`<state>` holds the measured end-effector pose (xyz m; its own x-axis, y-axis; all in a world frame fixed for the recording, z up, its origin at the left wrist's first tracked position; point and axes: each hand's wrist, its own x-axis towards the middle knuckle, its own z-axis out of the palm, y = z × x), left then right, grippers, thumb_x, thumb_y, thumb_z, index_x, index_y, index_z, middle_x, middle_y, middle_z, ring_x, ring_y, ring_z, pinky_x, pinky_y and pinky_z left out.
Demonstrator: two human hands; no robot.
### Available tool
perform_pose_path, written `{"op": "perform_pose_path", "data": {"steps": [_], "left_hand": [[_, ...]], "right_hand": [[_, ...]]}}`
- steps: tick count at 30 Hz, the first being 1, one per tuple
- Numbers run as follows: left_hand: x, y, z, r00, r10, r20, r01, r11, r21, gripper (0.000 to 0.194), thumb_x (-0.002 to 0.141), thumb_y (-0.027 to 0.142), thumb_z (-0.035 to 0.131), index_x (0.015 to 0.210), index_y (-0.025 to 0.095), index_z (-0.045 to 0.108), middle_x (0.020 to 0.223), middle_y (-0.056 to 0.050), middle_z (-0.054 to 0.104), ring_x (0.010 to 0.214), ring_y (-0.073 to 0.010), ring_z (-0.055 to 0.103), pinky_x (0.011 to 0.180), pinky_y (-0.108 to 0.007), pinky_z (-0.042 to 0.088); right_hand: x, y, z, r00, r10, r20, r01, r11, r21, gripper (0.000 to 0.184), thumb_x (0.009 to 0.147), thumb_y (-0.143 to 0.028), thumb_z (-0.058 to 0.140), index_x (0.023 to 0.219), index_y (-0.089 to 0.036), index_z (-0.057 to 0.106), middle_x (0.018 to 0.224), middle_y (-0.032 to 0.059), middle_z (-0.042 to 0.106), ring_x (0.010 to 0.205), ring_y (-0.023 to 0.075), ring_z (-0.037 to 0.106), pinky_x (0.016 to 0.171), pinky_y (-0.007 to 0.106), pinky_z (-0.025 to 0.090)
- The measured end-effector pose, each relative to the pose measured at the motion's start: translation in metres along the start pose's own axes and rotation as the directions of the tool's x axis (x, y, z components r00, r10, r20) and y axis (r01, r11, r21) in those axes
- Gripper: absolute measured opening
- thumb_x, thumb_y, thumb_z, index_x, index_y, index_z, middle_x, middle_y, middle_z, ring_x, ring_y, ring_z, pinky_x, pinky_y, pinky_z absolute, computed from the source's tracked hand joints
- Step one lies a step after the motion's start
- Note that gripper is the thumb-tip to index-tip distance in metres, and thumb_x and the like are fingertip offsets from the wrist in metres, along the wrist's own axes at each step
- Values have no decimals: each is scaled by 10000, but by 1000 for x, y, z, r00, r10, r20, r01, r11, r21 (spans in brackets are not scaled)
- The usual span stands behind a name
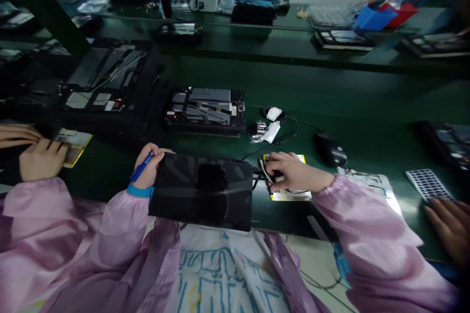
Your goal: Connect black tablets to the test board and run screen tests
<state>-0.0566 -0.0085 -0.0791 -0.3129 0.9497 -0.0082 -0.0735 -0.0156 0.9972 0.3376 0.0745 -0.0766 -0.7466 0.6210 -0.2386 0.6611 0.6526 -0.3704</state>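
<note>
My left hand grips a blue pen at the left edge of a black glossy tablet. The tablet lies flat on the green bench. My right hand pinches a thin cable over a yellow-edged flat card, and its fingers hide part of the card. A black lead runs from behind the tablet toward a white-taped cable bundle.
An opened device with exposed internals lies beyond the tablet, and a black mouse sits to the right. A co-worker's hands work at the left, another hand rests by a blue grid sheet, and more people sit across the bench.
</note>
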Motion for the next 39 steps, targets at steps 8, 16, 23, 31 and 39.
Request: {"op": "perform_pose_path", "data": {"steps": [8, 16, 23, 31, 39], "left_hand": [[-1, -1, 0, 1000, -24, -12, 24, 1000, 16, 284, 724, 229, 650, 723, 215, 366, 818, -20, 734, 735, -190, 662, 683, -299, 485], [1, -2, -1, 1000, -16, 5, 16, 1000, 24, 281, 718, 205, 634, 731, 216, 354, 811, -21, 733, 776, -197, 669, 731, -313, 481], [-3, 3, 1, 1000, 11, 1, -11, 999, 36, 270, 711, 201, 623, 726, 216, 354, 793, -14, 729, 782, -204, 676, 739, -320, 480], [-4, 3, -2, 999, 15, 31, -17, 998, 63, 295, 732, 232, 643, 727, 216, 348, 819, -29, 729, 763, -188, 658, 767, -330, 479], [-55, 47, 10, 912, 404, -67, -390, 906, 164, 349, 785, 273, 630, 701, 225, 295, 755, 20, 702, 719, -192, 681, 649, -329, 536]], "right_hand": [[-30, -23, 53, 796, 256, -548, -212, 967, 143, 174, 814, -359, 601, 800, -192, 651, 818, 92, 622, 748, 228, 584, 698, 371, 477], [-27, -54, 79, 562, 425, -709, -339, 901, 270, 156, 853, -284, 518, 791, -195, 631, 818, 115, 633, 808, 269, 564, 744, 433, 470], [-21, -58, 79, 542, 466, -699, -369, 880, 301, 81, 819, -209, 493, 765, -212, 553, 793, 124, 599, 801, 288, 521, 735, 453, 443], [-25, -53, 79, 525, 519, -675, -313, 855, 414, 65, 814, -263, 500, 798, -210, 534, 778, 82, 573, 742, 243, 532, 683, 404, 462], [-49, -119, 39, 711, 356, -606, -60, 890, 453, 202, 829, -408, 573, 850, -208, 598, 621, 11, 548, 555, 169, 549, 516, 300, 465]]}}
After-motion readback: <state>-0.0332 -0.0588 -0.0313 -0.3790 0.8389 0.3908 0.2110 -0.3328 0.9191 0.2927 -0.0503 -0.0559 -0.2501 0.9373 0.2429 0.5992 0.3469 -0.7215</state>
